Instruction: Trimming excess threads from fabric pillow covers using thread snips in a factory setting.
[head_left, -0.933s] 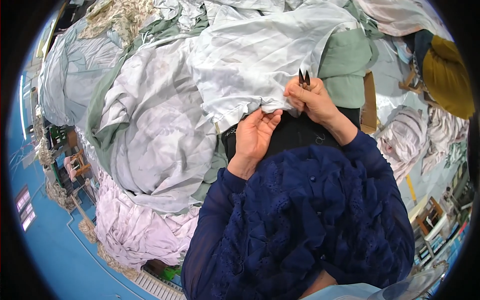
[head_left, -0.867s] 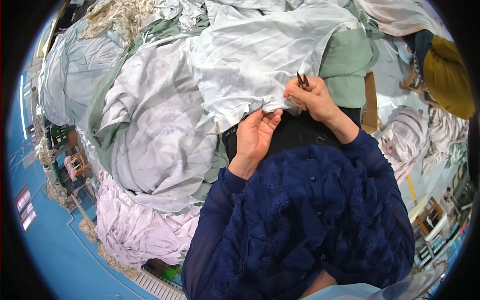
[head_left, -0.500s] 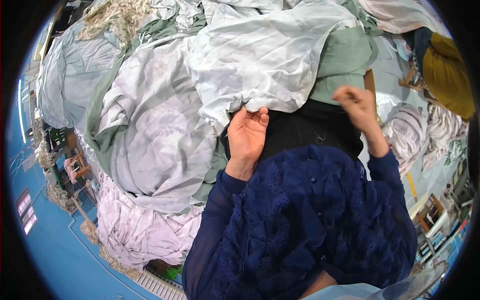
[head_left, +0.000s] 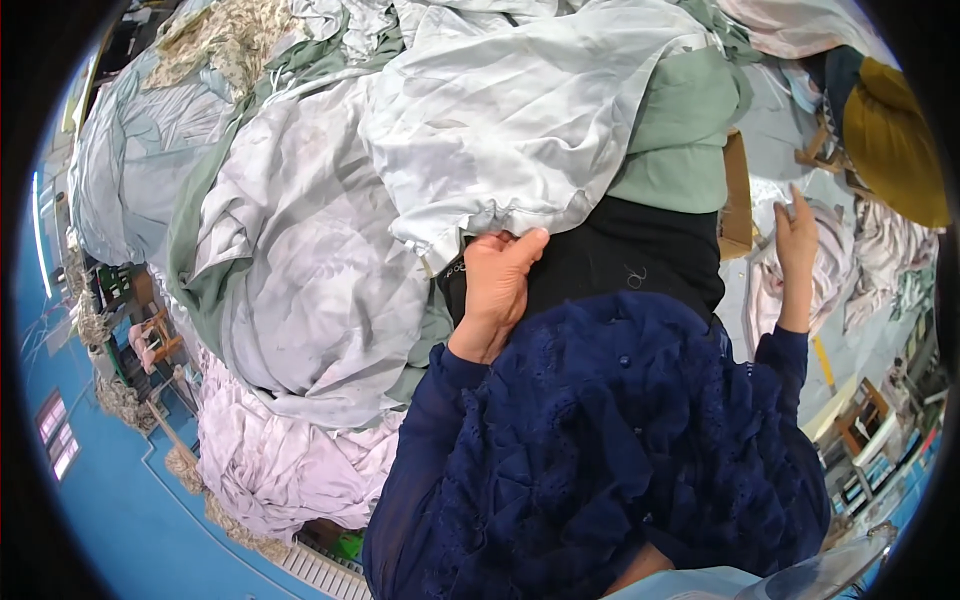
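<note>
Right hand [head_left: 797, 242] has swung outward, fingers [head_left: 802, 208] apart; left fingers [head_left: 522, 251] clamp crumpled pale cloth [head_left: 510, 120] (seemingly satiny).

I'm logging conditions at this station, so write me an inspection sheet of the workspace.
Surface: cloth heaps cover it; whatever lies beneath is hidden.
Work things: white cloth, wrinkled, with greyish marks; its near edge lies by black cloth.
Clutter: green cloth beside the white cloth; lilac heap at lower left; cardboard box at right.
Hands: left hand grips the white cloth's near edge; right hand is off to the right, apart from it, nothing seen in it.
Cables: none identifiable.
Surroundings: mustard cloth at upper right; yellow stripe on the grey floor.
</note>
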